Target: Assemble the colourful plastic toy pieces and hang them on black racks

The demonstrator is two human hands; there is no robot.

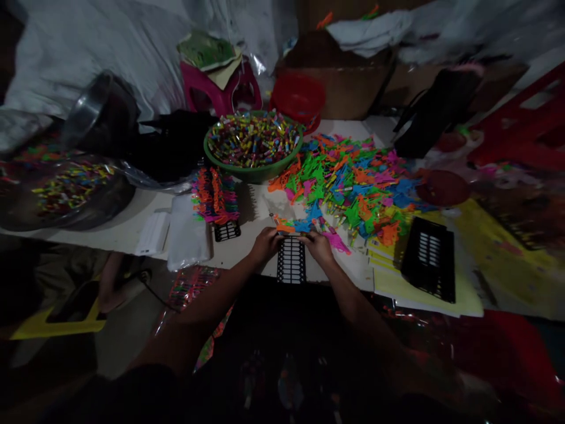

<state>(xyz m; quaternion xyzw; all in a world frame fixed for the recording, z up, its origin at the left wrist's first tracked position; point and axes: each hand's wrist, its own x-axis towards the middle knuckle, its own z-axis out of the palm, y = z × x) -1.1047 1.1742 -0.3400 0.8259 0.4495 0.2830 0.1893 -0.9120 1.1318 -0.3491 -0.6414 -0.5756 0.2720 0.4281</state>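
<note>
My left hand [266, 245] and my right hand [318, 246] are closed, fingertips pinched at either end of an orange plastic toy [286, 228]. It lies across the far part of a black slotted rack [291, 262], in a row with green and blue toys. The rack's near end reaches the table's front edge. Beyond my right hand spreads a big heap of bright plastic toys [353, 182], some shaped like small pistols. Left of my left hand, a second rack [228, 231] is filled with similar toys [215, 197]. The fine detail under my fingertips is too dark to make out.
A green basin [253, 172] of small wrapped tubes stands behind. Clear plastic bags [189, 232] and a white box [153, 232] lie left. Black racks [429, 259] rest on yellow sheets [436, 297] at right. Someone else's hand [110, 299] shows at far left beside a yellow stool [62, 325].
</note>
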